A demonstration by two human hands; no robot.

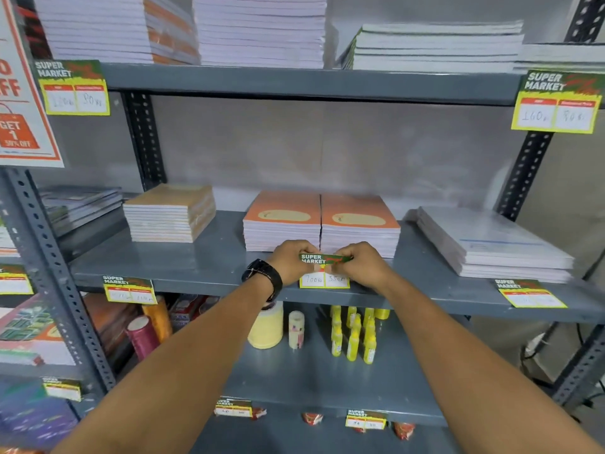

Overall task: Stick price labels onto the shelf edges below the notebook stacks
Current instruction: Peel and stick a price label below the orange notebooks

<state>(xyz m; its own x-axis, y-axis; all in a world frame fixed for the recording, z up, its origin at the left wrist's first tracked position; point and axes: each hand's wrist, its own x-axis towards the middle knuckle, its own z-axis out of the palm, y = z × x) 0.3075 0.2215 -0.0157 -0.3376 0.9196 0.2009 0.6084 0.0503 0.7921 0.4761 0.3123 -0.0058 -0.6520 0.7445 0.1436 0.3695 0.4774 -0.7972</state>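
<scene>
Labels already hang left and right; both hands' fingers (309, 253) pinch the price label (324, 271) onto the middle shelf edge (209, 285)

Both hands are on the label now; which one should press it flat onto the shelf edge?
Probably right: the right hand sits over the price label at the shelf edge; the left hand pinches its corner.

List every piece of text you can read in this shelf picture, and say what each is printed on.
"SUPER MARKET": held label, figures about "700" and "350", unsure.
"SUPER MARKET": top-left label, roughly "120", "90".
"SUPER MARKET": top-right label, roughly "160", "80".
"OFF", "GET 1", "50% OFF": poster, cut off.
Lower labels: figures too blurred.
</scene>
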